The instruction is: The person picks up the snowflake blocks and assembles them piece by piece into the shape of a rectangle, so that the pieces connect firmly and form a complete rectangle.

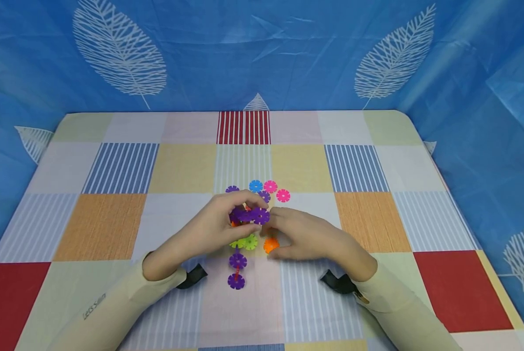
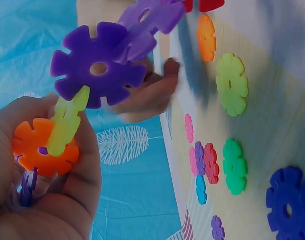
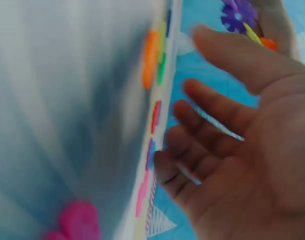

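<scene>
In the head view my left hand (image 1: 213,222) grips one end of a chain of slotted plastic discs, with purple discs (image 1: 262,216) between fingers and thumb. The chain runs toward me, ending in a purple disc (image 1: 236,281) beyond a red one. In the left wrist view an orange disc (image 2: 27,145) by the palm joins a yellow-green disc (image 2: 65,122), then a dark purple disc (image 2: 75,60). My right hand (image 1: 303,236) holds nothing; its fingers are loosely bent in the right wrist view. Beside its thumb is a loose orange disc (image 1: 271,245).
Loose discs lie past my hands: a blue one (image 1: 255,185), pink ones (image 1: 283,195) and a purple one (image 1: 232,189). The left wrist view also shows a green disc (image 2: 235,167) and a dark blue disc (image 2: 277,200). A patchwork cloth (image 1: 372,214) covers the table; blue curtains (image 1: 262,58) surround it.
</scene>
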`<move>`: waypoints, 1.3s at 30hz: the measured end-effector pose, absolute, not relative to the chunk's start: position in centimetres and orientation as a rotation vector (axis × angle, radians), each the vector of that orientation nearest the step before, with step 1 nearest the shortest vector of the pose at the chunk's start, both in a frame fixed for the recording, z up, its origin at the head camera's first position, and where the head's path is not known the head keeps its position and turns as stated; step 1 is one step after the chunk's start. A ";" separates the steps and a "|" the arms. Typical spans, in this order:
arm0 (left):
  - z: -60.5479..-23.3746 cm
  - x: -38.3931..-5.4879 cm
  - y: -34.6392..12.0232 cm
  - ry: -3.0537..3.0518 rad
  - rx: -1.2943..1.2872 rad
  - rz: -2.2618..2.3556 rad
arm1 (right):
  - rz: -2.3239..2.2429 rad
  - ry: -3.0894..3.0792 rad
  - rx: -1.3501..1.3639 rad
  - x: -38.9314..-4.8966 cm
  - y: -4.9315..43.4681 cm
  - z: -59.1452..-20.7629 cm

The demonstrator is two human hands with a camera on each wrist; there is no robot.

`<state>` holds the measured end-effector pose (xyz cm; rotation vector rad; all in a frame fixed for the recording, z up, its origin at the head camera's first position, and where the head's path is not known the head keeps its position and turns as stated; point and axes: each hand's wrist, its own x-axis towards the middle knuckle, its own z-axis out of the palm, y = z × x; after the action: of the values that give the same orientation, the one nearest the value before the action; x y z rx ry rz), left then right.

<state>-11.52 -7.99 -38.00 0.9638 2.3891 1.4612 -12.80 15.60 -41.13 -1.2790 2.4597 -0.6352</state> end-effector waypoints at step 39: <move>-38.5 -10.5 -6.7 2.360 0.889 1.561 | -1.571 2.357 -1.279 -11.3 14.0 -39.6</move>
<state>-10.52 -6.66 -38.53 0.8885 2.3596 1.5606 -11.30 14.02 -39.64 -1.2787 2.3566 -1.5709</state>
